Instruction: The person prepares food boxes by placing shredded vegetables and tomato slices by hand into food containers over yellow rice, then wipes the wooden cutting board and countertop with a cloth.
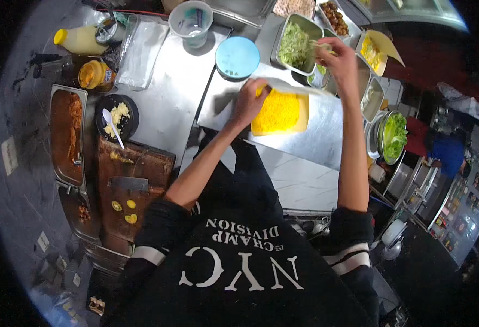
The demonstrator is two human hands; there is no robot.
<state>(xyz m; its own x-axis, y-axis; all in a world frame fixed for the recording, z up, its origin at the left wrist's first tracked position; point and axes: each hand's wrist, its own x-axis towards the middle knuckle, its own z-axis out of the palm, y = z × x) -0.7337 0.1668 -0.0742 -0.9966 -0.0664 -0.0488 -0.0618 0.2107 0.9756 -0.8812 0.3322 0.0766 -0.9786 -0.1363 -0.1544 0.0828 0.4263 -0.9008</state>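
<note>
A yellow flat wrap point(281, 112) lies on the steel counter point(315, 139) in front of me. My left hand point(248, 99) rests on the wrap's left edge, fingers curled onto it. My right hand point(339, 59) is raised over the metal pan of shredded green lettuce point(295, 44) and pinches a small bunch of lettuce shreds between its fingers. I wear a black apron with white lettering.
A blue lid point(237, 56) and a clear plastic cup point(191, 23) stand behind the wrap. Left: a wooden cutting board point(133, 185) with a cleaver and yellow slices, a black bowl with a white spoon point(117, 117), sauce trays, bottles. Right: more ingredient pans and a bowl of lettuce leaves point(394, 136).
</note>
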